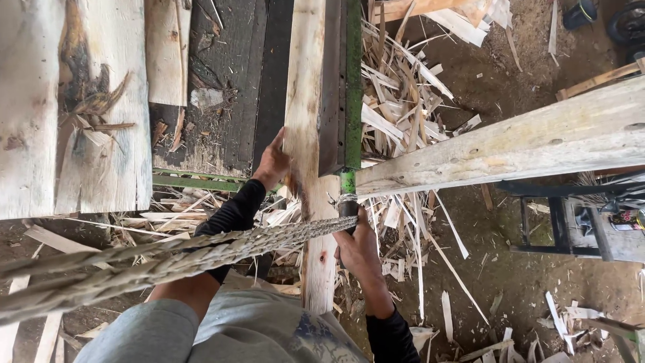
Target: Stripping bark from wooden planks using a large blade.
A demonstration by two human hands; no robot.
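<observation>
hands on plank at saw bench.
left hand (pixel 272 163) lies flat, steadying the long pale wooden plank (pixel 306 121) running toward 12 o'clock; right hand (pixel 358 245) is closed around the dark handle (pixel 347 207) beneath the green metal rail (pixel 353 81).

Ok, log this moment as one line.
left hand: flat on pale upright wooden plank | right hand: grip shut on dark handle by frayed grey braided rope | floor: wood offcuts

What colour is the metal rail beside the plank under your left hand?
Green, seen in the head view: the rail runs alongside the pale plank.
</observation>
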